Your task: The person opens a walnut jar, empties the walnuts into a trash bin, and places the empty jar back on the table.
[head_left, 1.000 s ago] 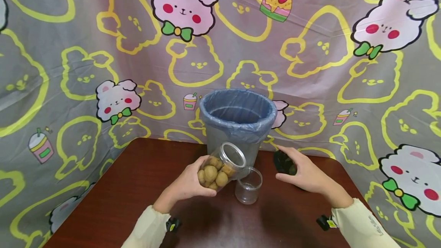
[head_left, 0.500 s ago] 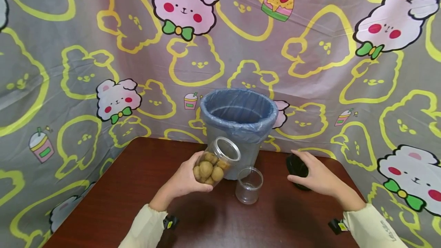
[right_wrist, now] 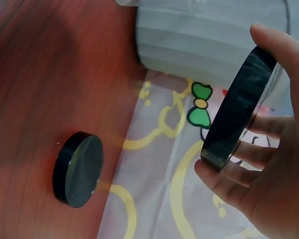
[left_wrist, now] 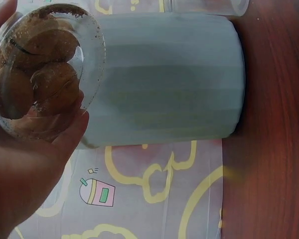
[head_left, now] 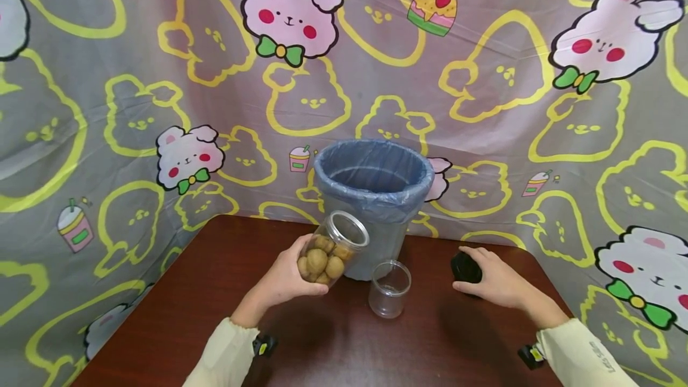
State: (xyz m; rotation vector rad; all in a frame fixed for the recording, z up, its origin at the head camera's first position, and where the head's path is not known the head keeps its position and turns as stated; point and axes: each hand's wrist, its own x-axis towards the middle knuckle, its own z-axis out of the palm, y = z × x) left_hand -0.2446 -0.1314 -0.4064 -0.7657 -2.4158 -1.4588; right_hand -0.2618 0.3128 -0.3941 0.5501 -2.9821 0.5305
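Note:
My left hand (head_left: 287,279) grips a clear jar (head_left: 346,245) of walnuts (head_left: 317,260). The jar leans right, its uncovered mouth up and in front of the bin. Through its base, walnuts (left_wrist: 56,88) also show in the left wrist view. Over the right part of the table, my right hand (head_left: 500,282) holds a black lid (right_wrist: 236,109) by its edge, between thumb and fingers. A second black lid (right_wrist: 78,170) lies on the table below it, mostly hidden in the head view. Between my hands a smaller clear jar (head_left: 389,297) stands upright and uncovered.
A grey bin (head_left: 384,240) with a blue bag liner (head_left: 371,197) stands at the back of the dark red-brown table (head_left: 215,291). Behind the table hangs a cartoon-print cloth (head_left: 387,76), close to its rear and side edges.
My right hand has moved right and slightly toward me with the lid, over the second lid. The left hand has shifted a little left, and the jar is slightly more upright.

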